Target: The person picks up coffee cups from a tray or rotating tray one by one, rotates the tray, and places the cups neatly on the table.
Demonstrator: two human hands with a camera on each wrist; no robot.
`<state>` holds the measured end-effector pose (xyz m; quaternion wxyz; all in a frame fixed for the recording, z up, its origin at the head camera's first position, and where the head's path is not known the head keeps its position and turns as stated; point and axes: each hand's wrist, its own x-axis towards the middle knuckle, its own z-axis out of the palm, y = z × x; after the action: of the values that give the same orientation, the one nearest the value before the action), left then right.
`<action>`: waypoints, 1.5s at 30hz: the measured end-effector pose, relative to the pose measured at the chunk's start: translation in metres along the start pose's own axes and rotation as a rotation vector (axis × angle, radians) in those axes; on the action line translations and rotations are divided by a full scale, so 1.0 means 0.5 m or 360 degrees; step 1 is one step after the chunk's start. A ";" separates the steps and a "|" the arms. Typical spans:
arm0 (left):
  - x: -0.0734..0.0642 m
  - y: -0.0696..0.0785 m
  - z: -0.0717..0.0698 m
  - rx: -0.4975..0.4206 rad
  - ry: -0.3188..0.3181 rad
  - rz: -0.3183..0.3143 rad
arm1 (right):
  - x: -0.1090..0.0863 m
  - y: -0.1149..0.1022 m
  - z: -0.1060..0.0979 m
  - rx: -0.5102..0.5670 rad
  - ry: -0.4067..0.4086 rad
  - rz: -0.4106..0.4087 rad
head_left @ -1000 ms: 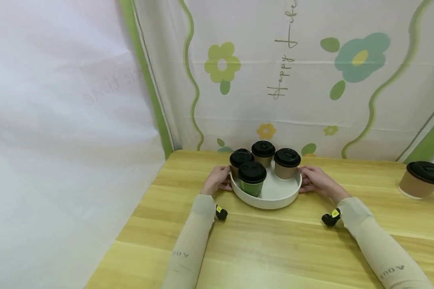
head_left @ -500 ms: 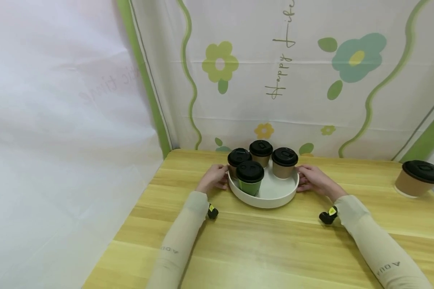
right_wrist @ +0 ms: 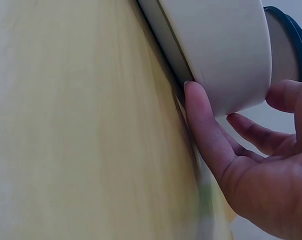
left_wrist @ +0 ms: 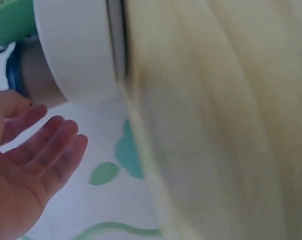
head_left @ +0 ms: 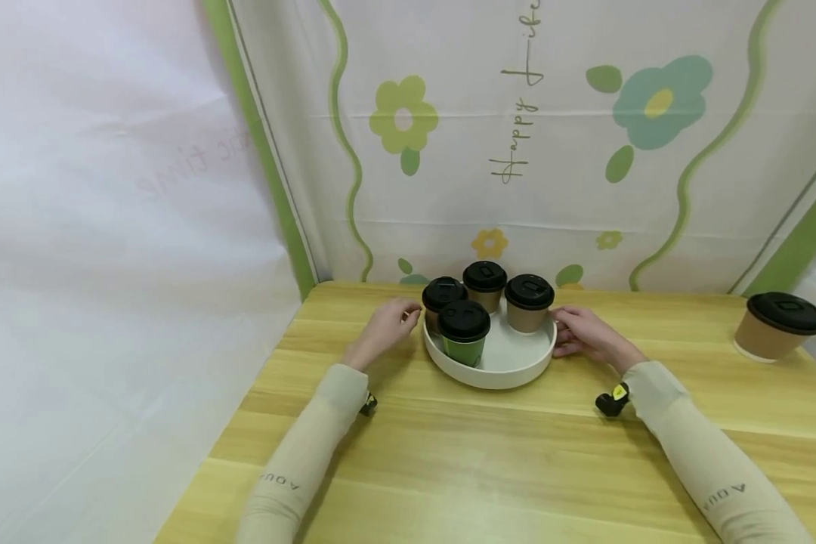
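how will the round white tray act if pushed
The round white tray looks stiff, its wall evenly curved. It should slide rather than roll, lying flat on the pale wooden table. Four black-lidded cups might tip, standing well above the wall.

Round white shallow tray [head_left: 493, 380] with a smooth raised wall, flat on the pale wood-grain counter [head_left: 483, 468] near its back edge. Right hand [head_left: 588, 334] holds tray's right side, thumb at rim, one finger low by the base; left hand [head_left: 383, 331] just beside the left wall. Four lidded cups inside, all upright, black lids on: green cup [head_left: 464, 334] front left; brown cup [head_left: 442, 293] behind it, partly hidden; second brown cup [head_left: 486, 285] at back; third brown cup [head_left: 529, 304] back right, near the wall. Tray floor bare at front right.
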<state>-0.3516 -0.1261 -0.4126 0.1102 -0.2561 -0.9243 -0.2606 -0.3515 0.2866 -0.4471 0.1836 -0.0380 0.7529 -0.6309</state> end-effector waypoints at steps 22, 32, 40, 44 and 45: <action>-0.066 0.070 -0.035 0.0981 -0.0169 0.0949 | -0.002 -0.006 -0.001 -0.0007 -0.0060 0.0001; -0.064 0.082 -0.027 0.1188 -0.0271 0.0936 | 0.002 0.001 -0.004 0.0014 -0.0043 0.0028; -0.056 0.073 -0.015 0.1111 -0.0226 0.0988 | -0.001 -0.001 -0.003 0.0043 -0.0071 0.0005; -0.054 0.067 -0.012 0.1059 -0.0233 0.0974 | -0.003 -0.001 -0.004 0.0085 -0.0090 0.0004; -0.053 0.066 -0.012 0.1047 -0.0246 0.0963 | -0.002 0.000 -0.005 0.0094 -0.0094 0.0004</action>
<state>-0.3114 -0.1163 -0.4027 0.1876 -0.4849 -0.8470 0.1107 -0.3512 0.2891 -0.4464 0.2075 -0.0504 0.7283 -0.6512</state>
